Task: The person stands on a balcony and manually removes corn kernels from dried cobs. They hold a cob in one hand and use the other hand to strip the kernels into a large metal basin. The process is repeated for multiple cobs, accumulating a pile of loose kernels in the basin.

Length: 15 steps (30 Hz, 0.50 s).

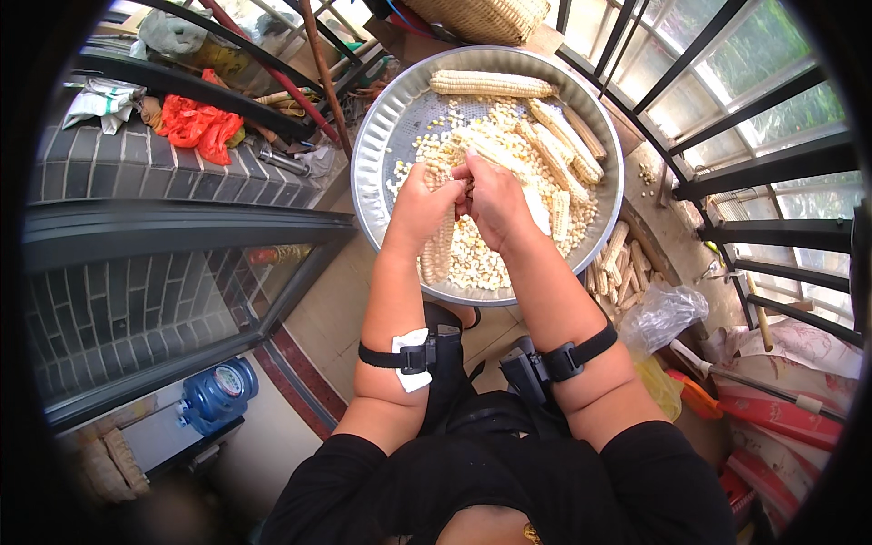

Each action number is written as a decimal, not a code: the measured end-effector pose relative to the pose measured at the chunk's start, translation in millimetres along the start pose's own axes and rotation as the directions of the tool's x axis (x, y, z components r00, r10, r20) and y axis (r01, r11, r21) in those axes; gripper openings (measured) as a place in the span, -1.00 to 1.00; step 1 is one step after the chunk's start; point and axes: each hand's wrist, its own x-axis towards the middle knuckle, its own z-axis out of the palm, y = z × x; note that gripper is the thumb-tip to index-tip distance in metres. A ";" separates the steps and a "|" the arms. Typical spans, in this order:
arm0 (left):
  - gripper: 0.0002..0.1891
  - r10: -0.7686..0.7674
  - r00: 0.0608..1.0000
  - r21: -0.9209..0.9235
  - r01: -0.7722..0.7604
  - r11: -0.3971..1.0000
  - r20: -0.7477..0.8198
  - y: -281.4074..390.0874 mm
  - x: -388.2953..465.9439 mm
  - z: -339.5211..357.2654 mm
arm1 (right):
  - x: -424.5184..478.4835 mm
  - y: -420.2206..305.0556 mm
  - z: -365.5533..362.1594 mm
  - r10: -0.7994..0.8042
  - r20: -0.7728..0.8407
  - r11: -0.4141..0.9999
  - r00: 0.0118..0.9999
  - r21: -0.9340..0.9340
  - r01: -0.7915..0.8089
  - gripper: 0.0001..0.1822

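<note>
A large round metal pan (615, 184) with a fluted wall lies before me, holding loose pale corn kernels (477, 262). Over its left half, my left hand (424, 208) grips a dried corn cob (437, 252) that runs lengthwise beneath the palm. My right hand (497, 197) meets it at the fingertips, around the cob's upper part; what those fingers hold is partly hidden. Near the pan's far wall rests a full white corn ear (492, 83). More ears (569, 139) lie along the right side, with a short cob piece (560, 214) below them.
Bare corn cobs (620, 269) are heaped on the floor right of the pan, beside a clear plastic bag (664, 313). A woven basket (477, 17) stands beyond the pan. Black metal railings (770, 163) flank the right; a glass-paned door frame (197, 231) is at left.
</note>
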 end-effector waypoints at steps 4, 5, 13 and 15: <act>-0.78 -0.034 0.986 -0.203 0.066 0.977 0.160 4.7 0.0 -5.1 | 2.0 -2.1 -3.6 -0.045 0.105 0.996 0.993 -0.073 0.053 -0.63; -0.78 -0.043 0.987 -0.199 0.074 0.977 0.158 5.5 -0.2 -6.2 | 1.9 -3.8 -3.8 -0.060 0.151 0.991 0.987 -0.109 0.077 -0.65; -0.72 -0.067 0.961 -0.219 0.129 0.967 0.270 10.8 -3.3 -11.5 | -3.5 -13.2 -7.6 -0.093 0.219 0.993 0.971 -0.049 0.107 -0.82; -0.67 -0.066 0.934 -0.413 0.218 0.884 0.352 9.0 -2.8 -17.6 | -3.8 -15.1 -9.4 -0.079 0.250 0.997 0.965 0.028 0.075 -0.82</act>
